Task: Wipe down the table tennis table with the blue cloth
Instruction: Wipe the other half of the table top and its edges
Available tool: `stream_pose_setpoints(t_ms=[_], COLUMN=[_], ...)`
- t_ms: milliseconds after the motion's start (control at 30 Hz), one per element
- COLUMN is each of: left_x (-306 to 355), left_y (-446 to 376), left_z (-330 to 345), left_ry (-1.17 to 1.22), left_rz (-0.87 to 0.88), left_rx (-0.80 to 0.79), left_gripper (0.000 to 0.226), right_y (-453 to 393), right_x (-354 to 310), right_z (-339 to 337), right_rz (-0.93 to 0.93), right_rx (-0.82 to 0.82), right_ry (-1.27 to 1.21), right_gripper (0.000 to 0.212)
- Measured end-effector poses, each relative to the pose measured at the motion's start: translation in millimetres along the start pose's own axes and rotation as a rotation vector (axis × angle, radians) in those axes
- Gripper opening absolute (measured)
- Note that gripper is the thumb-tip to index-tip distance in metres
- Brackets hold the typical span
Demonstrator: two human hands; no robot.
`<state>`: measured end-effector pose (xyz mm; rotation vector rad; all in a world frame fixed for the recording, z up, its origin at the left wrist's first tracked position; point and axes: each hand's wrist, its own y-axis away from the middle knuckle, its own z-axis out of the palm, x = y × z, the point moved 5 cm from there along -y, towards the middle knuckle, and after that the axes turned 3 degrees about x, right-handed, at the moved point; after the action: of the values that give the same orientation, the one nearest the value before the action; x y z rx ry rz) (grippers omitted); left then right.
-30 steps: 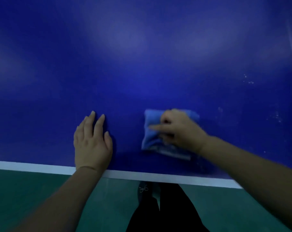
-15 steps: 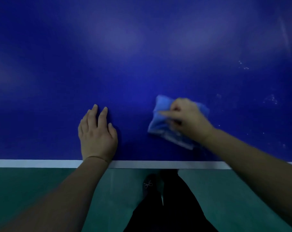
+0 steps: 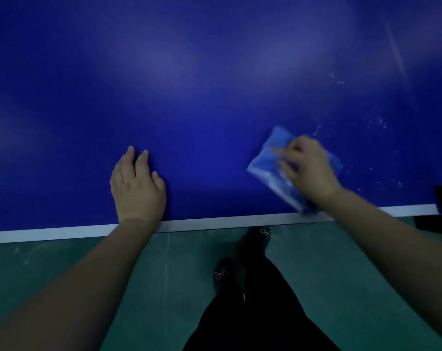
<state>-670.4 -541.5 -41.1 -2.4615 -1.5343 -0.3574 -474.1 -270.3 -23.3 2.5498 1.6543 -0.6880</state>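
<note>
table edge (image 3: 215, 221): cloth (image 3: 266, 164) overlapping.

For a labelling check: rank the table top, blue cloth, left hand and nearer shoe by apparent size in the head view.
1. table top
2. left hand and blue cloth: alike; cloth partly hidden by the right hand, so unranked
3. nearer shoe

left hand (image 3: 136, 184) flat on blue counter (image 3: 189, 84), near white edge line (image 3: 215, 221) | right hand (image 3: 309, 168) grips folded blue cloth (image 3: 266, 162) on counter, motion-blurred | white specks (image 3: 378, 122) beyond cloth | green floor (image 3: 88, 262) below
</note>
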Motion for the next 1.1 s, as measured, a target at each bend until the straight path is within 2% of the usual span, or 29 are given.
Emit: stream_pose_setpoints(t_ms=[100,167,200,300,400,467,567,633,667,733,833,900,1000,1100], left_x=[16.1,25.4,28.5,31.8,31.5,32.2,32.1,31.4,31.4,31.6,31.2,31.0,31.4,31.5], left_y=[21.8,35.3,39.6,43.2,43.2,42.6,42.4,42.6,42.5,42.7,41.7,41.0,41.5,41.9], left_z=[-0.1,5.1,7.8,11.6,13.6,14.7,15.2,14.8,14.9,15.0,16.4,17.0,17.3,17.4], left_ry=[0.052,0.065,0.060,0.038,0.007,-0.008,-0.010,-0.006,-0.003,-0.003,-0.007,-0.008,-0.011,-0.007], left_rz=[-0.022,-0.071,-0.092,-0.106,-0.091,-0.082,-0.091,-0.094,-0.092,-0.089,-0.092,-0.091,-0.089,-0.083], left_rx=[0.046,0.044,0.044,0.065,0.081,0.081,0.086,0.097,0.100,0.110,0.120,0.129,0.137,0.130], left_gripper=[0.049,0.047,0.046,0.046,0.046,0.046,0.046,0.046,0.046,0.046,0.046,0.046,0.046,0.046], right_y=[-12.3,-20.2,-21.8,-0.8,29.6,35.9,38.4,37.1,33.4,21.1,13.6,24.4,44.1,56.1], right_x=[47.9,30.1,8.4,-67.3,-66.4,-28.2,34.9,38.5,26.3,-18.1,-95.8,-124.5,-111.8,-45.1], right_z=[-17.9,-8.9,0.1,28.0,18.5,1.0,-23.3,-21.5,-14.5,5.4,35.4,41.7,31.8,6.3], right_rz=[0.415,0.507,0.465,0.141,-0.016,0.014,0.302,0.504,0.531,0.462,0.221,0.123,0.028,0.130], right_rx=[0.210,0.220,0.184,0.032,-0.026,0.001,0.167,0.253,0.257,0.217,0.119,0.061,-0.020,0.060], right_ry=[0.073,0.101,0.086,-0.055,-0.113,-0.051,0.023,0.054,0.070,0.033,-0.078,-0.138,-0.148,-0.056], right_gripper=[0.030,0.030,0.030,0.029,0.027,0.027,0.029,0.032,0.031,0.030,0.030,0.028,0.028,0.029])
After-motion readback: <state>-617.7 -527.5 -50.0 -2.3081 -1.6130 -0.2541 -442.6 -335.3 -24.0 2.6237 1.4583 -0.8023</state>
